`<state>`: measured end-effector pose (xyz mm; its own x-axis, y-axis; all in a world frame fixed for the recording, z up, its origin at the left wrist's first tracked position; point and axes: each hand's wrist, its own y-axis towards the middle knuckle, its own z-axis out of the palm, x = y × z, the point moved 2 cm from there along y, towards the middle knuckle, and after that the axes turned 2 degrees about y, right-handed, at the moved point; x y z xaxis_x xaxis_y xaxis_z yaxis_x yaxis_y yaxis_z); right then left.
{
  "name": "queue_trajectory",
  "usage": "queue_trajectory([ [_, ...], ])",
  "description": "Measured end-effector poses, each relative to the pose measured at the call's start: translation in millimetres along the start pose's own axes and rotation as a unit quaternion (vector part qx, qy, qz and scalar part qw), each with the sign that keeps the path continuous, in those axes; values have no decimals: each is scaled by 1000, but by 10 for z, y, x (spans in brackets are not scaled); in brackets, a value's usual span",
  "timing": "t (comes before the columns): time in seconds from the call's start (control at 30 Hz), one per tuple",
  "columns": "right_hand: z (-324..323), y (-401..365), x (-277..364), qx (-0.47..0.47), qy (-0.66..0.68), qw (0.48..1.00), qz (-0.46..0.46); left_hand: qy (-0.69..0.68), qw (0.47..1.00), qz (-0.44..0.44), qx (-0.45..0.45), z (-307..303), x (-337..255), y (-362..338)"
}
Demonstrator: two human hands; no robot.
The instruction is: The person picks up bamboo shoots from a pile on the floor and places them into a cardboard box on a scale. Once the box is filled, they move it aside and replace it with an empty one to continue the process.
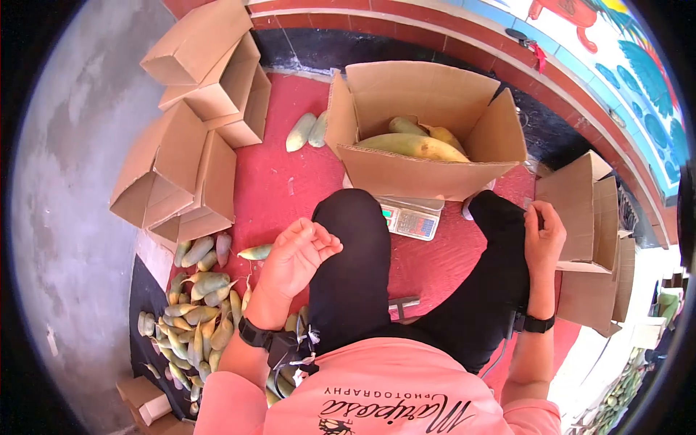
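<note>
My left hand [297, 254] is held over my left thigh, its fingers loosely curled and slightly apart, with nothing visible in it. My right hand [544, 235] is beside my right knee with the fingers curled in; no object shows between them. Beyond my knees, an open cardboard box [428, 170] sits on a digital scale [413, 221] with a keypad and a lit display. Inside the box lie several large, long green-yellow fruits or vegetables [417, 147]. A single green one [255, 252] lies on the floor near my left hand.
A pile of long green-yellow produce [192, 326] lies at left. Two pale green pieces [301, 133] are beside the box on the red floor [283, 181]. Cardboard boxes stand at left [174, 167] and right [580, 217]. A tiled wall [428, 40] runs behind.
</note>
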<state>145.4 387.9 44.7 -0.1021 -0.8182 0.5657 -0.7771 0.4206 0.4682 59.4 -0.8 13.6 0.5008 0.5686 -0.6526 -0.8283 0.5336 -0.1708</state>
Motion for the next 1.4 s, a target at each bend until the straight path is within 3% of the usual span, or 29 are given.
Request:
queue_trajectory([
  [0.33,-66,-7,39,-27,3,1000,-9,58,996,-49,-42,-69,456,-25],
  [0.93,-176,-179,63,-63,-22,994,-83,60,997,55,-17,-163,431,-7],
  [1.2,-322,-89,387,-30,40,996,-75,72,993,89,-34,-335,371,-67],
  [1.27,-354,-75,455,14,114,993,-2,70,993,92,-32,-335,354,-92],
  [1.4,-101,-116,312,-11,149,988,-44,70,995,66,-34,-271,359,-142],
])
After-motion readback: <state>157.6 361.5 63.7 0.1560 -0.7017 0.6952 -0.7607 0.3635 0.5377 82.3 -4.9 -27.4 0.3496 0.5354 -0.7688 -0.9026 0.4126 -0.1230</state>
